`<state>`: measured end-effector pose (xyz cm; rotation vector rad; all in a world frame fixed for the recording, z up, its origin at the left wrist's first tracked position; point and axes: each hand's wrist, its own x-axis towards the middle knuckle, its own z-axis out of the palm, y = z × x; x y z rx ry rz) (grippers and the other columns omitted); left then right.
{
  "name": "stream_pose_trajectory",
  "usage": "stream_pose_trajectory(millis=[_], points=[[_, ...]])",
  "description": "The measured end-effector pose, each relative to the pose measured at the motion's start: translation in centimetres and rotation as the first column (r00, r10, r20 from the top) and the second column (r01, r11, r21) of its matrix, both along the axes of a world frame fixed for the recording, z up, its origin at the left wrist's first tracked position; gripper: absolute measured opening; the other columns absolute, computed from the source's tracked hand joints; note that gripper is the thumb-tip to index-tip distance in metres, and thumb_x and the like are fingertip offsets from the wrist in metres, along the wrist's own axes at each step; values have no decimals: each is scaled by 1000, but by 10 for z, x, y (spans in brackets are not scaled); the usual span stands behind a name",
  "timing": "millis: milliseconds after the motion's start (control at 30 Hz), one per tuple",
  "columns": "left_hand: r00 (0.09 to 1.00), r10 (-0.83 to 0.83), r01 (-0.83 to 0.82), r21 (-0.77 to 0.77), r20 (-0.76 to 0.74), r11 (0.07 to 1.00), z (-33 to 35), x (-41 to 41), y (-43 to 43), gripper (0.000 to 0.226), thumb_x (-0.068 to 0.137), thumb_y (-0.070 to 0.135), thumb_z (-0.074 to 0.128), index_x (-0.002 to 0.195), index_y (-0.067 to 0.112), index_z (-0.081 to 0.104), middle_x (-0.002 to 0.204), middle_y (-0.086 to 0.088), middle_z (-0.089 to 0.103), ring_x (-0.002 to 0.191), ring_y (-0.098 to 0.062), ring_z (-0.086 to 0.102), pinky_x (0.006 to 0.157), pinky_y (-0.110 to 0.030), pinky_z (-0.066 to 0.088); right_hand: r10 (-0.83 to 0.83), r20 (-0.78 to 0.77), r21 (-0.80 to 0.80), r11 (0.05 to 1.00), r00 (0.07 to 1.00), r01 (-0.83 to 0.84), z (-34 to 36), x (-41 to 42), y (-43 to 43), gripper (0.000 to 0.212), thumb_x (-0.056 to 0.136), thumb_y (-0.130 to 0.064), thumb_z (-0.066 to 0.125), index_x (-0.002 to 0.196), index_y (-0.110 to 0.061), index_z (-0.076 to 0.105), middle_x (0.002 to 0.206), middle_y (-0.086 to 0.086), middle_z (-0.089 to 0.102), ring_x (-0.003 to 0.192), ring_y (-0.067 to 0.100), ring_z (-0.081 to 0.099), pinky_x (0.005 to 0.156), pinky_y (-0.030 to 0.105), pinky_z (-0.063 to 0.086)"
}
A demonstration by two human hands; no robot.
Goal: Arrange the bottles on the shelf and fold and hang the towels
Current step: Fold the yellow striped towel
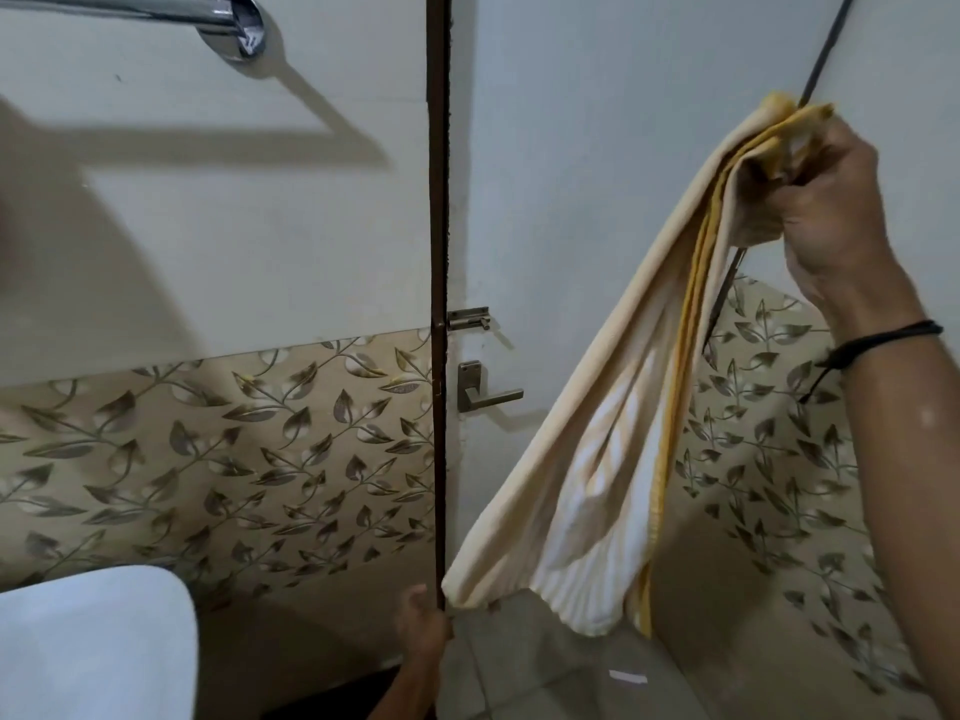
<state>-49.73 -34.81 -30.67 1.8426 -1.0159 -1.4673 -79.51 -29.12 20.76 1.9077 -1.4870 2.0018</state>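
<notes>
White, smooth, rounded fixture (93, 641) nearest, at the lower left, with grey tiled floor (545, 678) beside it. Low down by the dark brown door-frame edge (438, 252), the left hand (423, 623), fingers curled, pinching the bottom corner of the cream towel with yellow stripes (597, 433). Higher and further right, the right hand (821, 200), fisted tight round the towel's bunched top edge, a black cord bracelet (883, 337) on its wrist. Stretches on a slant between both hands, folds hanging loose, clear of the floor. Behind it, a white door (571, 148) with a grey metal lever handle (488, 392) and a small slide bolt (470, 319) just above. Beige leaf-patterned wall tiles (234, 459) low on both sides, plain white wall above. Farthest, top left, a chrome towel rail (156, 10), well apart from the towel, open wall beneath.
</notes>
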Motion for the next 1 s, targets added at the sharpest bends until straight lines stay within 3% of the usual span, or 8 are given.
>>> stream_pose_trajectory(millis=[67, 200, 300, 400, 600, 767, 900, 1000], points=[[995, 7, -26, -190, -100, 982, 30, -1, -5, 75, 74, -9, 73, 142, 10, 47, 144, -9, 47, 129, -30, 47, 109, -44, 43, 11, -63, 32, 999, 998, -9, -2, 2, -4, 27, 76, -13, 73, 86, -37, 66, 83, -17, 66, 86, 11, 60, 80, 38, 54], [900, -417, 291, -533, -131, 795, 122, -26, -11, 112, 58, 49, 88, 153, 27, 32, 152, 11, 34, 136, -8, 35, 109, -36, 32, 104, -248, 168, 984, 963, -63, -8, 16, -14, 43, 82, 6, 68, 88, -36, 65, 85, -22, 67, 86, 2, 60, 80, 22, 50], [826, -561, 383, -672, -58, 634, 180, -54, -21, 82, 74, 38, 86, 144, 30, 44, 145, 12, 49, 129, -1, 48, 104, -25, 39, 179, -309, 233, 966, 934, -108, -10, 26, -21, 22, 81, 1, 68, 97, -14, 66, 87, -18, 67, 86, 1, 60, 77, 18, 50], [831, -557, 366, -750, -4, 551, 222, -80, -26, 47, 84, 21, 80, 125, 28, 59, 116, 14, 65, 103, -2, 63, 85, -26, 57, 199, -371, 256, 961, 907, -106, -9, 30, -26, 20, 83, 0, 70, 102, -1, 66, 89, 6, 64, 85, 11, 59, 77, 24, 48], [946, -312, 276, -737, 93, 617, 217, -86, -26, 17, 87, 24, 74, 97, 30, 63, 87, 14, 64, 78, 1, 61, 62, -23, 52, 171, -397, 256, 964, 902, -70, -11, 24, -23, 13, 87, 5, 70, 99, 2, 67, 93, 9, 65, 87, 14, 59, 79, 27, 47], [1000, 27, -11, -676, 14, 736, 204, -71, 6, 28, 90, 31, 72, 94, 26, 44, 81, 7, 52, 71, -13, 55, 57, -28, 47, 188, -361, 309, 948, 914, -73, -26, 23, -22, 14, 86, 6, 72, 95, -3, 68, 83, -6, 66, 79, 0, 59, 76, 16, 46], [931, -325, 108, -723, -168, 682, 219, -82, 36, 11, 91, 46, 60, 92, 36, 55, 99, -1, 62, 90, -14, 64, 75, -36, 59, 186, -314, 331, 940, 931, -77, -36, 36, -27, 12, 85, -6, 77, 92, -1, 68, 85, 6, 65, 80, 8, 58, 75, 23, 45], [814, -497, 144, -726, -300, 673, 253, -86, 40, 51, 87, 64, 44, 124, 32, 55, 120, -1, 62, 106, -8, 63, 88, -27, 55, 152, -368, 379, 925, 918, -1, -43, 53, -31, 20, 83, -31, 78, 90, -15, 68, 84, -1, 68, 81, 9, 62, 77, 38, 49]])
